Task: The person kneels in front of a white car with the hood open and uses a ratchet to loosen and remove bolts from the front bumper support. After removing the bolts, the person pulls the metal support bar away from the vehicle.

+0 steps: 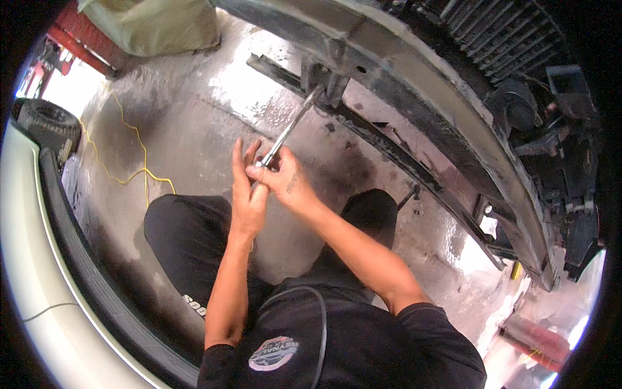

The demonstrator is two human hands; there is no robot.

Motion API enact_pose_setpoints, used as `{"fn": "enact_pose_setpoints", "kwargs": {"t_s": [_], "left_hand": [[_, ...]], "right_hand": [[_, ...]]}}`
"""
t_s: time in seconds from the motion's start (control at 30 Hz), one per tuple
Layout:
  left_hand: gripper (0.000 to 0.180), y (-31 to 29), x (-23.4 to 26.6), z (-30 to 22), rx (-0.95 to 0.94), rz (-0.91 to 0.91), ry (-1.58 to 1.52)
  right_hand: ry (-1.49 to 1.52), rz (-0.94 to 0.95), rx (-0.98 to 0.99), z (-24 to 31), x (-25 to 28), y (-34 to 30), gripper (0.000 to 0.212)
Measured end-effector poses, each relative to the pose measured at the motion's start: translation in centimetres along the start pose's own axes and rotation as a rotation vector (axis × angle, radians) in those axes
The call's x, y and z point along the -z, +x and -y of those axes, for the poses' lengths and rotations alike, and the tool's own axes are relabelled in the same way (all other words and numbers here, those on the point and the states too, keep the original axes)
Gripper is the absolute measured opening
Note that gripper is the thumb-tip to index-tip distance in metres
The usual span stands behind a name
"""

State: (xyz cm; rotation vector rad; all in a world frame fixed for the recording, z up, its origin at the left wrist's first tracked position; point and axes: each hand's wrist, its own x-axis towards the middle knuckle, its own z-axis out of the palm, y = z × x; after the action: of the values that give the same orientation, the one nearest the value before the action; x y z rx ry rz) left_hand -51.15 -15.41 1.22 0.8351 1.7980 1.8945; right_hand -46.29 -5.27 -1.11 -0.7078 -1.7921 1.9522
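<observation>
Both my hands grip a long shiny metal wrench (290,127) by its near end. My left hand (247,188) wraps the handle from the left and my right hand (285,178) closes on it from the right. The tool's far end reaches up to a bolt on a bracket (322,83) under the grimy front crossmember (414,84) of a vehicle. My knees in dark trousers (188,240) are below my arms.
A wet concrete floor (194,123) with a yellow cord (129,175) lies to the left. A white car bumper (39,272) curves along the left edge, with a tyre (48,120) behind it. A radiator and engine parts (518,84) fill the upper right.
</observation>
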Motion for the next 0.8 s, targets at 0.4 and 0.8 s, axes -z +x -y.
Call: {"fn": "enact_pose_setpoints", "kwargs": {"t_s": [0.4,0.8], "left_hand": [[0.045,-0.2,2.0,4.7,0.817,-0.179,-0.862],[0.026,3.3,1.9,-0.1,0.087,-0.207,-0.232]], "right_hand": [[0.436,0.029,-0.097,0.7,-1.0,-0.1,0.05],[0.558,0.122,-0.122,1.0,1.3,-1.1,0.06]]}}
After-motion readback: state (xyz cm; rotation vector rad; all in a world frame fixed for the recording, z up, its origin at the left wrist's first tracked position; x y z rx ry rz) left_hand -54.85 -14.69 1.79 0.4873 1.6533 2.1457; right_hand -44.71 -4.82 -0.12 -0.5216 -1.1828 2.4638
